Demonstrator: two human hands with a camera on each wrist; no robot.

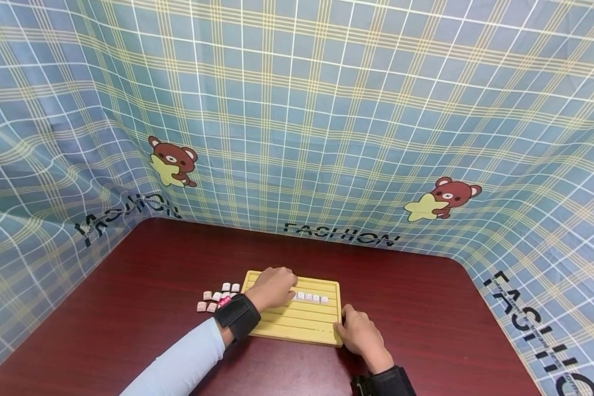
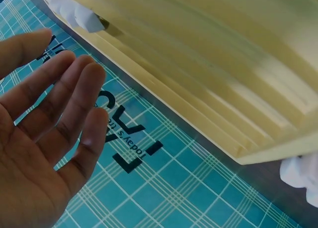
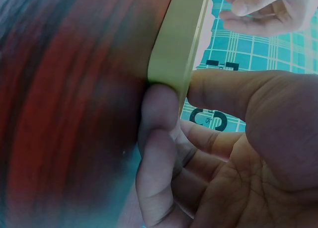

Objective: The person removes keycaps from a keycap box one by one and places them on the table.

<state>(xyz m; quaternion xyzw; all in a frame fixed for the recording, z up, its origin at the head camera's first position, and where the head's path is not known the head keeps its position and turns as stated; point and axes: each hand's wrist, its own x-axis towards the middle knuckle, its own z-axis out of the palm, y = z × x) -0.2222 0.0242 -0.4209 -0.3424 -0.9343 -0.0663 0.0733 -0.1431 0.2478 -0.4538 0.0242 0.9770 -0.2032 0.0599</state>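
Observation:
A yellow ridged tray (image 1: 297, 325) lies on the table, with a row of small white keycaps (image 1: 317, 299) along one of its upper grooves. Over the tray's left part, my left hand (image 1: 274, 287) hovers palm down at the row's left end. Its fingers (image 2: 74, 99) are loosely bent and hold nothing; the end keycap (image 2: 88, 19) shows just beyond the fingertips. At the lower right corner, my right hand (image 1: 361, 331) grips the tray's edge, thumb (image 3: 218, 89) on the rim and fingers against the outer side. The left hand covers part of the grooves.
Left of the tray, several loose white and pale pink keycaps (image 1: 207, 295) lie in a cluster, partly behind the left wrist. A plaid curtain (image 1: 297, 137) surrounds the dark red table (image 1: 178, 247) at the back and sides.

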